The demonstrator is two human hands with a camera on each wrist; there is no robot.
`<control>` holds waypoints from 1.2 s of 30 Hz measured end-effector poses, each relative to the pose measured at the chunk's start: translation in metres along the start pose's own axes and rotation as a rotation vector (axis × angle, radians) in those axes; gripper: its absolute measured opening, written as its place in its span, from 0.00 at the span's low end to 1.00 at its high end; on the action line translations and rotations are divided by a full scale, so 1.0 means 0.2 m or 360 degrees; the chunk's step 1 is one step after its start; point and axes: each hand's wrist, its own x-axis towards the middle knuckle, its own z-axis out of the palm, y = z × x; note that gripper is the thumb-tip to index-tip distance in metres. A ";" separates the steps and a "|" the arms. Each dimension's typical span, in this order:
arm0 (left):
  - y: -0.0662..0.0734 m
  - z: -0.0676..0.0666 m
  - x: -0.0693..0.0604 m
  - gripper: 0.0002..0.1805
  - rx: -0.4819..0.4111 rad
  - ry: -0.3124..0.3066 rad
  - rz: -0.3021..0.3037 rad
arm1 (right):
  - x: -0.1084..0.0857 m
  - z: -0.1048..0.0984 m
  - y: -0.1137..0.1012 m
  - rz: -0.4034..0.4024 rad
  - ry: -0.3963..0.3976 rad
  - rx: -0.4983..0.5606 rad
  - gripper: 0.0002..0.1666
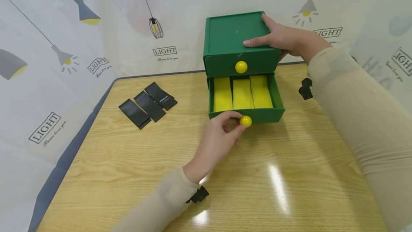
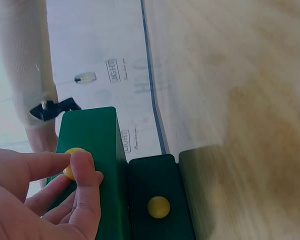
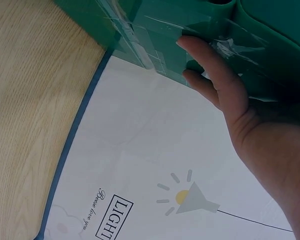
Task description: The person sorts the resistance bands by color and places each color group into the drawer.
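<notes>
A green two-drawer box [image 1: 238,33] stands at the back of the table, its lower drawer [image 1: 267,115] pulled out. Inside that drawer lie three yellow blocks [image 1: 242,94] side by side. My left hand [image 1: 215,142] pinches the lower drawer's yellow knob [image 1: 246,121] between thumb and finger; in the left wrist view the left hand [image 2: 55,195] covers part of the knob [image 2: 72,172]. The upper drawer, with its own yellow knob [image 1: 241,67], is closed. My right hand [image 1: 284,38] grips the box's top right edge; in the right wrist view fingers [image 3: 210,65] lie against its taped side.
Several black flat packets [image 1: 149,106] lie on the wooden table [image 1: 128,174] left of the box. A white sheet printed with lamps [image 1: 122,20] hangs behind, meeting the table at a dark blue edge. Both wrists carry small black mounts [image 1: 199,195].
</notes>
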 end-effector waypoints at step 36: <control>-0.09 0.02 0.48 0.16 -0.0063 0.0274 -0.0191 | 0.00 -0.02 -0.01 0.0031 -0.0059 0.0050 0.74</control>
